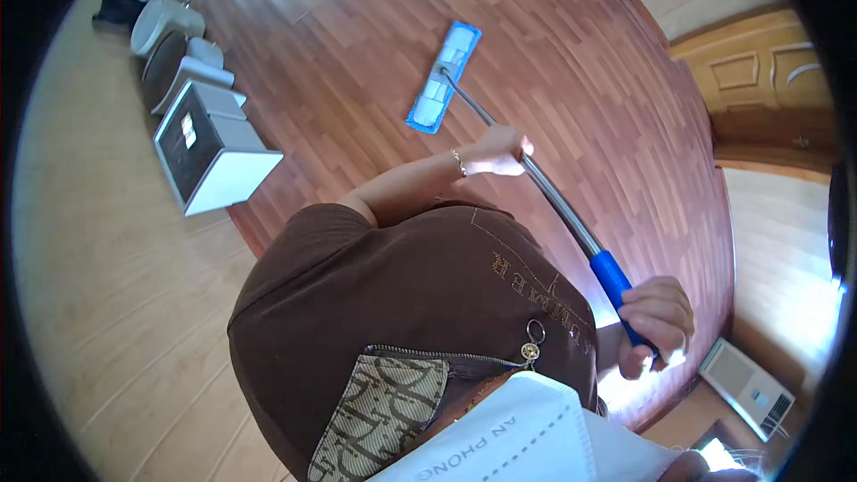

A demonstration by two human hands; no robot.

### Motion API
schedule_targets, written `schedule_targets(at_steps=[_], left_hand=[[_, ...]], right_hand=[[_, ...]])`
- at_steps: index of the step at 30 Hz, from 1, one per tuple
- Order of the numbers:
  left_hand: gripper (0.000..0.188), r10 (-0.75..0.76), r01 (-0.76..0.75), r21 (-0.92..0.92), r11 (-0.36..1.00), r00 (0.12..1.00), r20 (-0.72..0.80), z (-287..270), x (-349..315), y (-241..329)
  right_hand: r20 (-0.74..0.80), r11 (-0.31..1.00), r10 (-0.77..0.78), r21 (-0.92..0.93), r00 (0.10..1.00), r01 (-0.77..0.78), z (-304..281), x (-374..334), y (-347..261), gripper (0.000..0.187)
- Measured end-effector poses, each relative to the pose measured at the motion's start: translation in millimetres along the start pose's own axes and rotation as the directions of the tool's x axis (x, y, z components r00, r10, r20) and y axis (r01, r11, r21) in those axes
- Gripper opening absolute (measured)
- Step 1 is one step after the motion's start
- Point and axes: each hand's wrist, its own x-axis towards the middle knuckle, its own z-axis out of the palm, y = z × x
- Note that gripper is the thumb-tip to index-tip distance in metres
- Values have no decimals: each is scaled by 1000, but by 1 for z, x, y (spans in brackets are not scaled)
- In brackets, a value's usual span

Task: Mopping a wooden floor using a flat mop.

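Observation:
A flat mop (562,207) slants across the view, its metal pole running from upper left to lower right. My left hand (500,150) is closed round the pole partway down, a bracelet on its wrist. Higher on the handle, my right hand (658,321) grips the blue sleeve at the pole's end. Flat on the wooden floor (357,71) rests the mop's head (431,100), a long rectangle with a white plate and blue fringed edges.
Along the left wall stand a white cabinet with a dark top (234,180), a round-topped bin (167,22) and other items. To the right are a brown wooden door (759,80) and a white box-shaped appliance (746,388) near the wall. Light glares off the floor.

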Motion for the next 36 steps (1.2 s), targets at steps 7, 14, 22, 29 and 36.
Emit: schedule_targets(at_steps=[7,14,22,29,36], left_hand=[[16,-141,149,72,986,985,-101,-12,-21,-27],[11,-487,526,53,849,818,-306,-7,-86,-26],[9,-688,721,-72,689,621,-375,8,-125,-7],[6,-729,758,-178,628,491,-477,15,-155,12],[10,-819,870,-187,456,327,-472,30,-196,-16]], right_hand=[[-5,988,153,39,988,-152,20,25,20,42],[142,897,-86,442,986,14,24,66,83,39],[319,707,-383,705,867,53,43,99,130,42],[366,566,-506,824,781,-20,77,112,146,33],[492,504,-493,834,717,-226,123,104,153,19]])
